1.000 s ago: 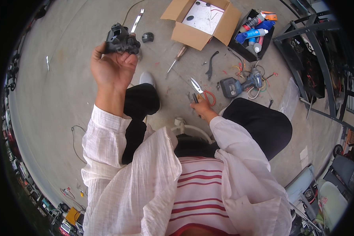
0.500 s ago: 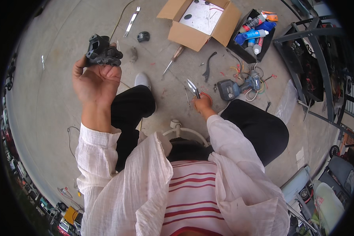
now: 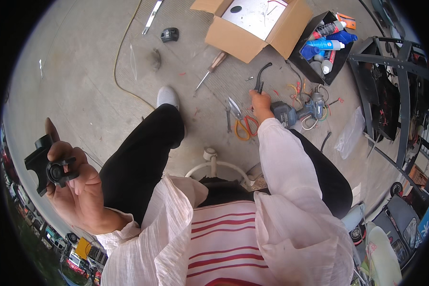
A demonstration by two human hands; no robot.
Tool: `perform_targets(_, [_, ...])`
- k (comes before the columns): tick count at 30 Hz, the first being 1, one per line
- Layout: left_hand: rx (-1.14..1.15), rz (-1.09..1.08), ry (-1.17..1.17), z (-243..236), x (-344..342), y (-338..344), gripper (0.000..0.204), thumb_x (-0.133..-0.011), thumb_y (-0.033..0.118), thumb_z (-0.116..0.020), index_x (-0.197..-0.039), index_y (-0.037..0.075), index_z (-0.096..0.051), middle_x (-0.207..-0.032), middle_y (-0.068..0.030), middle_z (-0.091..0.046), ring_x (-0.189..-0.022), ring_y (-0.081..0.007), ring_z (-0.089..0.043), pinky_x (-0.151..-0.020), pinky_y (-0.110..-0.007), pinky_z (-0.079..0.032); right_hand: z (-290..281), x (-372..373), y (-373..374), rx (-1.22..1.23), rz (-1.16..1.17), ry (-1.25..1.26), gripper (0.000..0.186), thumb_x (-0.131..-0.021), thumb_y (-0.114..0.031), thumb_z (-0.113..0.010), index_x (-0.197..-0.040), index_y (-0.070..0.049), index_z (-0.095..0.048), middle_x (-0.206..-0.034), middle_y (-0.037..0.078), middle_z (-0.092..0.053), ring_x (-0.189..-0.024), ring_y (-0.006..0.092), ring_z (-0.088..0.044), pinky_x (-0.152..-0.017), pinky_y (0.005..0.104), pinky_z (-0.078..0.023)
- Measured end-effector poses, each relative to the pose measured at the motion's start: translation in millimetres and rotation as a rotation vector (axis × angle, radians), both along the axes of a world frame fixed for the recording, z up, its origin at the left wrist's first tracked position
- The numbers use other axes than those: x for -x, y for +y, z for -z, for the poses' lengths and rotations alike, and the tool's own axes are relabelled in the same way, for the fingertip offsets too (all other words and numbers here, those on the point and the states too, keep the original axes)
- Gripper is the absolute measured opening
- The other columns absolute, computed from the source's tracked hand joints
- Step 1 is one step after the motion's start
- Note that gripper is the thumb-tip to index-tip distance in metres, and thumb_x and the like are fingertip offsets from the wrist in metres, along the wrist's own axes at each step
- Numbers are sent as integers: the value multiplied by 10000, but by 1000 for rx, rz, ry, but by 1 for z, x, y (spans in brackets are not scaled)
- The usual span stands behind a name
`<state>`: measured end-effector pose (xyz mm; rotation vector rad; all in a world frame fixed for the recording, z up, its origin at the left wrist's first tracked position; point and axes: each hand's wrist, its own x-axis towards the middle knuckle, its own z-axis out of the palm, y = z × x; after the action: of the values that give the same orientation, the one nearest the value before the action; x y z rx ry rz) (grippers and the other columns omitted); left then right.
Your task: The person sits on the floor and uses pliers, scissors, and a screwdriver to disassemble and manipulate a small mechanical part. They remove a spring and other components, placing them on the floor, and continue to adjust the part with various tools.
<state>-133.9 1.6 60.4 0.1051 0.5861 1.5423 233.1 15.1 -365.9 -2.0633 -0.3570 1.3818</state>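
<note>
My left hand (image 3: 83, 193) is raised at the left, fingers curled round a black moulded part (image 3: 57, 164) with a round socket and a flat bracket-like side. Over the floor right of centre, my right hand (image 3: 261, 104) is closed on a slim black curved lever-like piece (image 3: 260, 76), whose bent end sticks out away from me. Scissors (image 3: 240, 119) with orange handles lie on the floor just left of that hand. To its right is a blue-grey cordless power tool (image 3: 312, 107) with a dark battery (image 3: 283, 113), among loose coloured wires.
A screwdriver (image 3: 211, 70) and a small wrench (image 3: 229, 120) lie on the concrete. Beyond are an open cardboard box (image 3: 238, 40), a black bin (image 3: 305, 66) of bottles and a black round-edged part (image 3: 169, 34). A metal frame (image 3: 403, 86) stands right; a hose (image 3: 117, 66) runs left.
My right hand has let go of the scissors, moved right and taken hold of the curved piece. My left hand has swung left and nearer me, turning the black part.
</note>
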Motion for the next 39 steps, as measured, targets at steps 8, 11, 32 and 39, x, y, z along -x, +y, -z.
perform_targets(8, [87, -72, 49, 14, 18, 10, 761, -934, 0, -477, -1572, 130, -83, -1023, -111, -561, -767, -154, -457, -565, -281, -413, 64, 13, 72, 170, -345, -799, 417, -782, -316, -752, -788, 85, -638, -785, 229, -674, -641, 317, -654, -620, 441, -526])
perform_targets(11, [118, -98, 82, 10, 25, 11, 738, -963, 4, -468, -1573, 142, -76, -1006, -98, -558, -733, -133, -426, -502, -256, -353, 63, 22, 74, 145, -310, -782, 441, -765, -325, -765, -869, 92, -667, -929, 311, -677, -861, 464, -671, -785, 472, -530])
perform_targets(32, [135, -92, -2, -3, 72, -9, 618, -1054, 424, -263, -1571, 134, -88, -935, -139, -572, -618, -180, -384, -524, -328, -349, -110, 325, 187, -792, -1049, -280, 211, -806, -227, -698, -905, -45, -658, -833, 219, -672, -788, 429, -637, -658, 475, -498])
perform_targets(39, [186, -128, 14, -6, 83, -11, 663, -1043, 506, -233, -1570, 130, -91, -916, -159, -588, -577, -179, -384, -477, -328, -334, -102, 327, 176, -697, -906, 52, 238, -874, -140, -626, -1047, 22, -610, -925, 207, -683, -797, 329, -679, -617, 424, -512])
